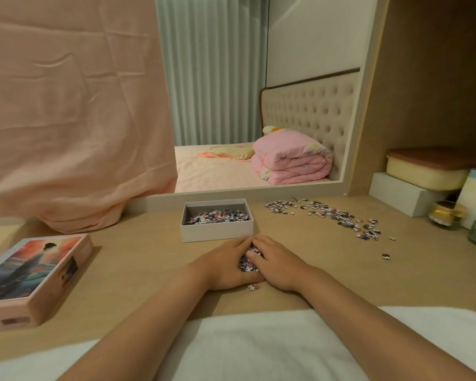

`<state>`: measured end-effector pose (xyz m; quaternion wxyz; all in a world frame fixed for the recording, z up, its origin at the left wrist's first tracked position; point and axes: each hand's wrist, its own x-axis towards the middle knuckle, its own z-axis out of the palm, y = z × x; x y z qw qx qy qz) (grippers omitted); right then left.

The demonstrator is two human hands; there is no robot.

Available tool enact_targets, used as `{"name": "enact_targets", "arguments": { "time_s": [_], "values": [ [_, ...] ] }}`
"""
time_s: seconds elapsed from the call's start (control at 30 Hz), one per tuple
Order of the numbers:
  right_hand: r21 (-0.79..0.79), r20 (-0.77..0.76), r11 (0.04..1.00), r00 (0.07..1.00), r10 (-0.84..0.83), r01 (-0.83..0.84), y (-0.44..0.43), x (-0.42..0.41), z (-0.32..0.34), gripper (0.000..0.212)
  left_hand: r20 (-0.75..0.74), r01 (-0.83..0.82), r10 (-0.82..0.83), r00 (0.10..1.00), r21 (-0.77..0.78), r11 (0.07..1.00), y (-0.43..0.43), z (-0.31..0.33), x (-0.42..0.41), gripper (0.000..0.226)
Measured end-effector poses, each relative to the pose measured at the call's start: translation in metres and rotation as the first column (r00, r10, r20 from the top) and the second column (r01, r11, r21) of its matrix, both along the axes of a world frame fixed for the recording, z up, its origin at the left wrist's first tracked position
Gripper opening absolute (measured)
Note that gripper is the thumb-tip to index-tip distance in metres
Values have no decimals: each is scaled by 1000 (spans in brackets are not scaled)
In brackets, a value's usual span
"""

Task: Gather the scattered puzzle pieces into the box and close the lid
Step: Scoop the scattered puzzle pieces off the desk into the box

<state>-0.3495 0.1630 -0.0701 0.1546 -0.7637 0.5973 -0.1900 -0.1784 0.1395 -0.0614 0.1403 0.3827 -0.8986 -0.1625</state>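
A: Which step are we on?

B: Mid-gather. Left hand (226, 266) & right hand (278, 264) are cupped together low on the pale wooden bench (138, 259), fingertips meeting. A heap of small mixed-colour puzzle pieces (249, 264) sits between the palms. Grip: both hands curl in round that heap, clamped on it from either side. It looks like it's resting on the bench, not lifted.

A: And the box?

B: The open white cardboard box (216, 231) is just beyond the fingertips, nearly touching. It's approx. part full, w/ a layer of loose pieces (217, 216) inside.

A: What's left?

B: Plenty. There's a long scatter of pieces (338, 215) on the right of the bench, well apart from the box. One stray piece (254, 287) lies by the wrists, and a lone piece (386, 256) is off to the right. The pink picture-printed lid (36, 273) lies far left, untouched.

A: Next move?

B: Prob. scoop & lift the heap over the near wall, then drop it in. Hands need to stay tight underneath, since small bits slip out the bottom, e.g. that stray. After that it's the right-hand scatter, and the lid comes last.
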Motion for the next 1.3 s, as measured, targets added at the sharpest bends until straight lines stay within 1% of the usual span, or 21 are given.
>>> {"name": "enact_targets", "arguments": {
  "time_s": [0.1,0.2,0.27,0.37,0.43,0.5,0.53,0.57,0.63,0.7,0.77,0.8,0.87,0.93,1.0,1.13,1.23,1.3],
  "values": [
    [-14,51,1000,998,22,-22,-3,20,-2,53,11,-52,52,999,-5,999,-2,-5,24,93],
    [-37,67,999,997,39,-36,-8,36,-3,41,0,-96,96,995,-7,995,-3,-7,43,96],
    [-58,88,997,995,50,-45,-11,47,-2,36,-29,-95,95,995,1,995,-3,-6,54,89],
    [-98,147,994,987,65,-51,-17,60,1,31,-94,-81,80,992,-3,997,-2,0,64,64],
    [-116,194,991,977,86,-64,-20,65,7,28,-158,-72,69,985,-15,997,-3,4,71,55],
    [-146,266,986,957,114,-77,-23,67,15,28,-256,-76,71,964,-10,997,-6,8,77,54],
    [-163,306,985,946,112,-63,-26,66,21,27,-299,-105,98,949,-8,994,-8,10,79,55],
    [-180,337,983,937,88,-28,-29,65,27,26,-329,-154,137,934,-26,988,-11,13,81,55],
    [-248,356,968,934,42,50,-35,61,39,26,-358,-259,202,912,-118,959,-18,16,83,53],
    [-316,318,946,947,31,76,-43,57,44,27,-368,-331,230,901,-240,913,-25,18,83,48],
    [-339,222,940,974,37,42,-50,53,44,32,-332,-385,272,903,-349,854,-33,15,85,49],
    [-320,157,947,987,34,19,-53,50,42,35,-299,-398,299,906,-360,844,-36,13,86,52],
    [-274,76,961,996,46,-23,-58,45,36,40,-220,-388,332,917,-304,870,-40,4,89,59],
    [-235,69,971,995,68,-50,-58,41,31,42,-162,-355,325,932,-227,907,-43,-4,88,61],
    [-223,49,973,997,65,-52,-55,38,28,41,-165,-342,312,936,-205,917,-41,-4,86,61],
    [-240,21,970,999,41,-35,-46,29,31,38,-182,-327,284,942,-295,898,-28,5,83,50],
    [-255,7,965,998,55,-51,-38,26,33,37,-167,-313,270,948,-351,883,-19,6,81,47],
    [-299,-24,951,997,78,-81,-34,27,36,36,-183,-310,257,949,-400,862,-14,7,82,45]
  ]
}}
